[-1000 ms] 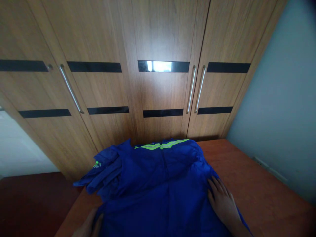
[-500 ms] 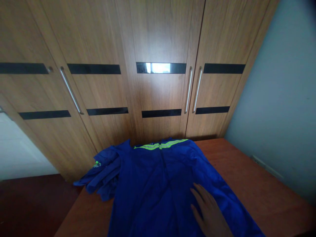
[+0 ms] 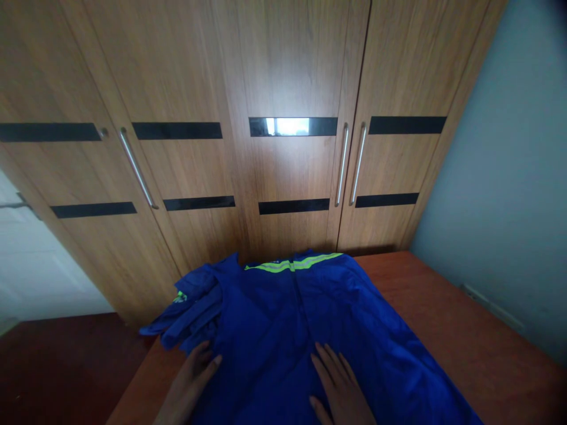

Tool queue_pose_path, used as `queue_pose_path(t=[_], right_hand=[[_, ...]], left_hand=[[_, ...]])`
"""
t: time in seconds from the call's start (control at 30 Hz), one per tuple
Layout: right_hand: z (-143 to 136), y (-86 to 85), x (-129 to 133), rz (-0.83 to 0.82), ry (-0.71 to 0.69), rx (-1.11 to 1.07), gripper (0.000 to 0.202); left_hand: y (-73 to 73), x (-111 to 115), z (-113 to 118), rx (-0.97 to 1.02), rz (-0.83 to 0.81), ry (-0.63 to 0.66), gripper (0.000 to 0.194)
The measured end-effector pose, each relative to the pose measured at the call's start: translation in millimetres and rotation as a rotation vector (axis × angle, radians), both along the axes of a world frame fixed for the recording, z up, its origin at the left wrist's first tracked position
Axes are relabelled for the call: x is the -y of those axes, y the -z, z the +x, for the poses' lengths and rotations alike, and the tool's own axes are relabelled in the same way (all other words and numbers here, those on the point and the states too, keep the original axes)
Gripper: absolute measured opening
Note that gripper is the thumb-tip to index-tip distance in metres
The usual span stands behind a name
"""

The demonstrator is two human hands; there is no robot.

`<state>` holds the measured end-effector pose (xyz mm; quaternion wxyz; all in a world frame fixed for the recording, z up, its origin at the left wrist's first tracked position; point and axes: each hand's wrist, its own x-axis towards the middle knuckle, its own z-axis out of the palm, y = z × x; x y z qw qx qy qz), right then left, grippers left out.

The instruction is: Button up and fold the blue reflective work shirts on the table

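Note:
A blue garment (image 3: 274,330) with a yellow-green and grey stripe across its top lies spread on a reddish-brown table. Its right sleeve stretches toward the bottom right, while bunched blue cloth (image 3: 195,307) lies at its upper left. My right hand (image 3: 339,383) rests on the front of the garment near the centre line, fingers spread. At the left edge of the garment is my left hand (image 3: 195,378), thumb and fingers apart, close to the bunched cloth.
Behind the table (image 3: 425,295) stands a wooden wardrobe (image 3: 292,171) with metal handles and dark strips. A grey-blue wall (image 3: 509,177) is on the right. On the left are a white door (image 3: 39,260) and dark red floor (image 3: 71,366).
My left hand has come into view at the garment's left edge. My right hand has moved left across the garment toward its centre line. The view has shifted slightly.

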<state>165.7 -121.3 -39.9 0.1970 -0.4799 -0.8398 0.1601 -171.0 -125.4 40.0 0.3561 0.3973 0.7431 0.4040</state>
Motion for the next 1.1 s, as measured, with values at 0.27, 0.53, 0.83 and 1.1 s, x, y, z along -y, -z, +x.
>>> queue_pose_path(t=[0.27,0.53,0.83,1.1], right_hand=[[10.7,-0.1,1.5,-0.031,-0.018,0.037,0.068],[9.3,4.5,-1.9,-0.044,-0.020,0.021,0.068],[-34.7,-6.0,-8.2,-0.089,0.088,-0.032,0.068],[-24.7,-16.6,-11.9,-0.190,0.080,-0.369,0.059]], left_hand=[[-18.3,-32.0,22.5,0.455,-0.074,0.114,0.054],[-38.5,-88.9,24.1,0.179,0.167,0.239,0.060],[-69.6,-146.8,7.6,-0.014,0.317,0.209,0.058],[-41.4,-105.6,-24.7,-0.477,0.155,0.235,0.063]])
